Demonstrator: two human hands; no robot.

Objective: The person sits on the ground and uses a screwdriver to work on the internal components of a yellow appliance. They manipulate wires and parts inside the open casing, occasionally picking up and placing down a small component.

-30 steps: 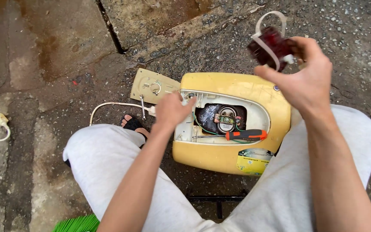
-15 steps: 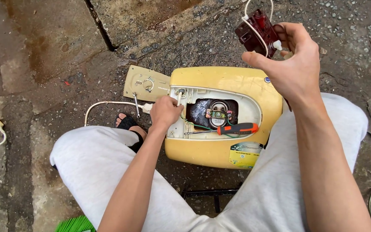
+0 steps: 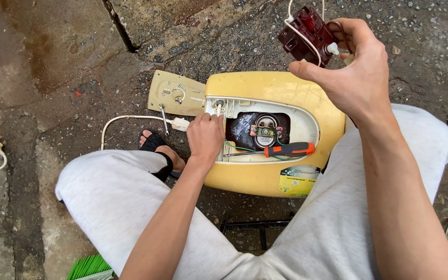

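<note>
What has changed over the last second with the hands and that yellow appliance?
The right hand has lifted the dark red switch part with its white wires a little higher and farther from the body. The left hand stays at the left end of the opening in the yellow casing. The orange-handled screwdriver still lies in the opening, and the beige cover plate lies alongside.

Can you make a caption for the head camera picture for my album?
Right hand lifts a dark red switch block; left hand rests on an opened yellow appliance.
</note>
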